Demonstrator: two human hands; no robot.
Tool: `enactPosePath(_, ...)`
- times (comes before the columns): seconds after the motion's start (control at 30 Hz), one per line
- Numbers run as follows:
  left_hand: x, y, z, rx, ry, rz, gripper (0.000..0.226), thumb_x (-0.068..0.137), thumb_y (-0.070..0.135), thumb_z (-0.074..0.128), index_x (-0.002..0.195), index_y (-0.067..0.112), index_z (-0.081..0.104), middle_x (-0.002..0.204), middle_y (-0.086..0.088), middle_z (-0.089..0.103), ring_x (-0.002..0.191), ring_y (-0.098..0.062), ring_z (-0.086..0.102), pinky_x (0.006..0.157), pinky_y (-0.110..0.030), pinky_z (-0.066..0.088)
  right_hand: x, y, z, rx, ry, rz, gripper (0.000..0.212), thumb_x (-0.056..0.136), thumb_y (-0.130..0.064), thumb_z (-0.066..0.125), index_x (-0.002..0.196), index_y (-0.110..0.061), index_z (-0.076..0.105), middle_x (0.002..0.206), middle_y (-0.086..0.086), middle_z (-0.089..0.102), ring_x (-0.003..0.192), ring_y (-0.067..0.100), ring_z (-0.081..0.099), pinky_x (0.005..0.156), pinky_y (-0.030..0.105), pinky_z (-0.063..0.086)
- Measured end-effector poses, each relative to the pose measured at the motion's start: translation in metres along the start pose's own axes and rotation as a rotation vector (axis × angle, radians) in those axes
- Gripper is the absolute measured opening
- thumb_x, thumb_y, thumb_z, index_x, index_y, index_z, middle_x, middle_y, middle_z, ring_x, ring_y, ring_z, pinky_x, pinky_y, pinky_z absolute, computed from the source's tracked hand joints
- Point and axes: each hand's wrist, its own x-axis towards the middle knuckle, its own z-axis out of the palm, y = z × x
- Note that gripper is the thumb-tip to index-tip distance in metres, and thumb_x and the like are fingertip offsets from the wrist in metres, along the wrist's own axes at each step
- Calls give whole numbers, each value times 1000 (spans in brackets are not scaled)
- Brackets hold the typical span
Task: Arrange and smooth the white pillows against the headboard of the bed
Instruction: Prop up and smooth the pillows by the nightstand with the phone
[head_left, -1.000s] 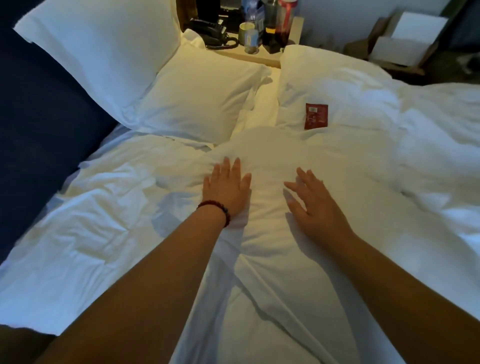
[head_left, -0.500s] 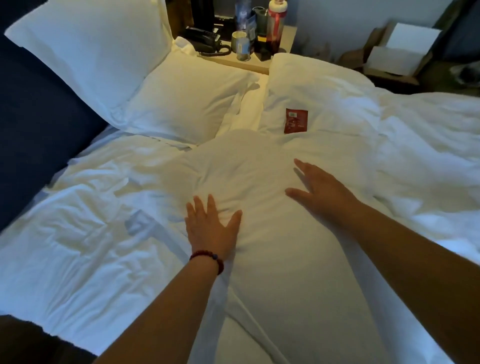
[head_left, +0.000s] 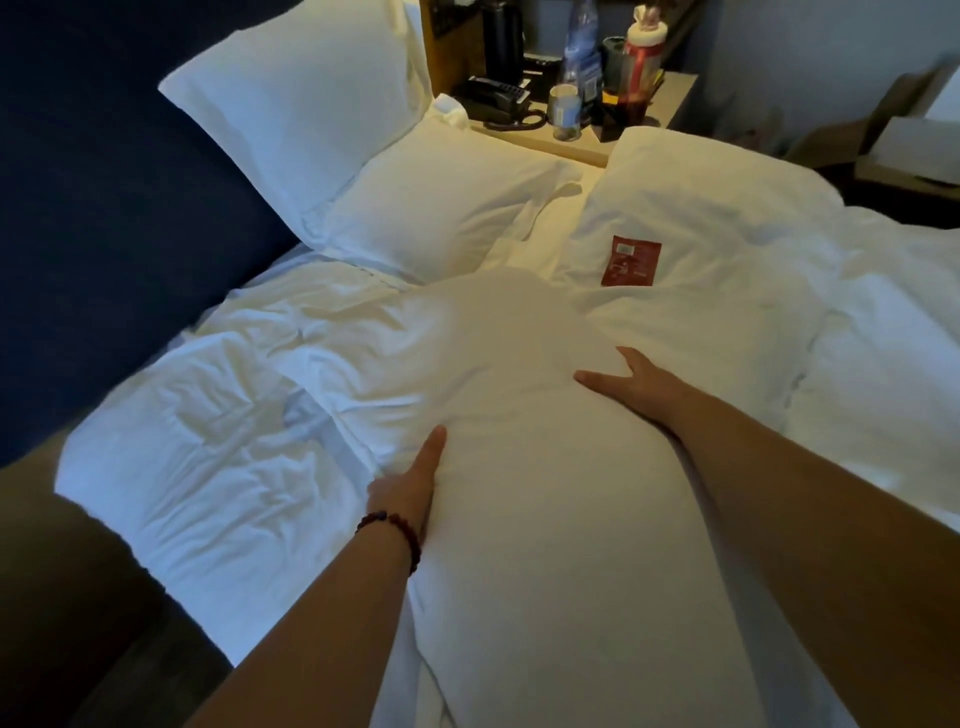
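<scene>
The left hand (head_left: 405, 488) grips the edge of the plump white fabric pillow (head_left: 545, 519), thumb on top, fingers tucked underneath. The right hand (head_left: 641, 389) presses its other side, fingers straight and apart.

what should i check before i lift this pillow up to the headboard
1. Left hand on the front pillow side: ok, thumb on top.
2. Right hand on its other side: ok, laid against it.
3. Firm grip with both hands: cannot tell, most fingers hidden.
4. Sheet by the headboard smooth: not ok, wrinkled.
5. Red packet cleared away: not ok, it lies beyond the front pillow.
</scene>
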Motion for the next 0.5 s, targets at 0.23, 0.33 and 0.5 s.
enactPosePath(0.23, -12, -17, -30, -256, -47, 64, 79, 50, 63, 86, 111, 18, 64, 99, -4, 71, 91, -26, 67, 88, -46, 55, -25, -23, 19, 7, 116, -114, 107, 60, -75, 72, 144, -21, 36, 142, 4, 50, 125, 26, 51, 105, 41, 40)
enactPosePath(0.33, -20, -22, -54, -350, 33, 144, 63, 58, 55, 86, 106, 19, 66, 98, -1, 72, 91, -23, 67, 90, -44, 54, -42, -43, 31, -5, 140, -197, 102, 61, -74, 72, 142, -20, 39, 139, 3, 53, 123, 26, 52, 103, 41, 42)
enactPosePath(0.5, -29, -19, -112, -423, 83, 218, 77, 51, 61, 86, 114, 22, 66, 102, 2, 73, 93, -23, 68, 88, -45, 55, -67, -109, 57, 9, 177, -370, 95, 58, -74, 72, 135, -24, 47, 132, -1, 59, 118, 21, 56, 97, 37, 45)
